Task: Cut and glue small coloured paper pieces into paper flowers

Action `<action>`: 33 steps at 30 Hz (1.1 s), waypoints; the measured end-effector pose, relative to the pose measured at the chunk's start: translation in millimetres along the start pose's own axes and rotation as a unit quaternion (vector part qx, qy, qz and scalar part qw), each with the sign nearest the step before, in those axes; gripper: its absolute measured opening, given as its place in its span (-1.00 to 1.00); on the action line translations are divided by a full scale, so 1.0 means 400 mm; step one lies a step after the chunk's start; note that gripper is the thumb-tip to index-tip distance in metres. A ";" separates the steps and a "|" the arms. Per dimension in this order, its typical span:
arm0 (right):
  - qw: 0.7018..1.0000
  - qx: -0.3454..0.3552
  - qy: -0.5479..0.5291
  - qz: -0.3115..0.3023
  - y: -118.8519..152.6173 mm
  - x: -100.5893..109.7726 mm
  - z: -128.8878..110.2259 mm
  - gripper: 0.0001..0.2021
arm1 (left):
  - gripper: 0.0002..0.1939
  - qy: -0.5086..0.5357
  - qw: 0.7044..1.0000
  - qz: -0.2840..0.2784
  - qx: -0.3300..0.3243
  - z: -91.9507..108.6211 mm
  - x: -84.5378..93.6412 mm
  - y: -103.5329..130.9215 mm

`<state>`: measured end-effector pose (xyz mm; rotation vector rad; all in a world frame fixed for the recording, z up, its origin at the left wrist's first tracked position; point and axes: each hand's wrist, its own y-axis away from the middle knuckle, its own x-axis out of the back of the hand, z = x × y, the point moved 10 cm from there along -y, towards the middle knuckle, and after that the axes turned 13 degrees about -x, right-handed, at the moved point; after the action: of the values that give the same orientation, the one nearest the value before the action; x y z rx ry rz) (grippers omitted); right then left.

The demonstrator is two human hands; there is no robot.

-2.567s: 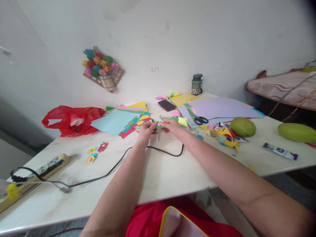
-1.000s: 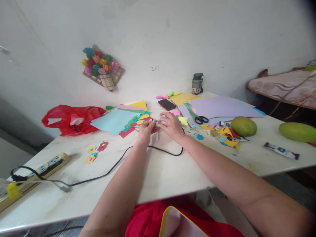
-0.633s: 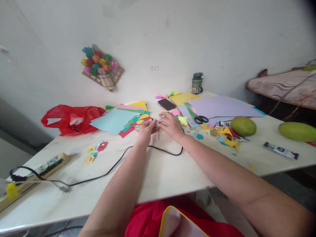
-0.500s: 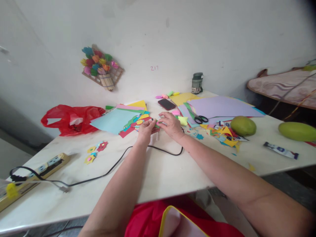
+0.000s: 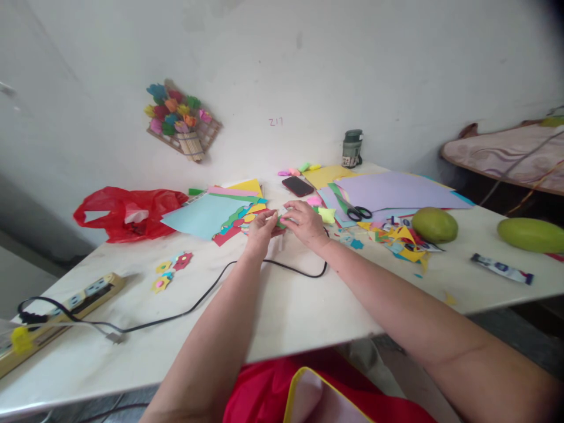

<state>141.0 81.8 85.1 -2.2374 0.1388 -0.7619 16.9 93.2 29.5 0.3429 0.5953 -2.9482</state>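
Note:
Over the middle of the table, my left hand (image 5: 263, 229) and my right hand (image 5: 307, 223) meet, fingertips almost touching. Between them shows a small green piece (image 5: 281, 223), seemingly paper; the fingers cover most of it. Both hands are closed in a pinch around it. Just left of them lie cut paper strips and shapes, among them a red paper piece (image 5: 227, 236). Several finished paper flowers (image 5: 161, 283), yellow, red and blue, rest farther left. Beyond my right hand sits a yellow-green lump (image 5: 326, 215), with black-handled scissors (image 5: 359, 212) on coloured sheets.
A black cord (image 5: 189, 311) runs across the table from a power strip (image 5: 66, 317). At left is a red plastic bag (image 5: 127, 214). A phone (image 5: 298, 187), paper scraps (image 5: 408, 244), two green fruits (image 5: 435, 225), a glue tube (image 5: 501, 268) and a dark bottle (image 5: 352, 148) also stand around.
My left thumb and fingers have shifted slightly at the green piece. My right hand stays almost in place, and the other things on the table have not moved.

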 end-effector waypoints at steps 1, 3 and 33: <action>1.000 -0.001 -0.001 0.002 0.000 0.001 0.002 -0.93 | -0.46 0.008 1.000 -0.003 0.000 0.001 -0.002 0.001; 1.000 -0.005 -0.004 0.005 0.000 0.002 0.005 -0.93 | -0.41 0.018 1.000 -0.009 -0.004 0.004 -0.006 0.002; 1.000 -0.004 -0.008 -0.021 -0.001 -0.007 0.007 -0.94 | -0.41 0.020 0.999 -0.034 0.005 0.002 -0.005 0.005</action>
<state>140.3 84.6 82.4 -2.2596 0.0868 -0.7676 19.1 91.3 29.9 0.3895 0.6090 -3.0178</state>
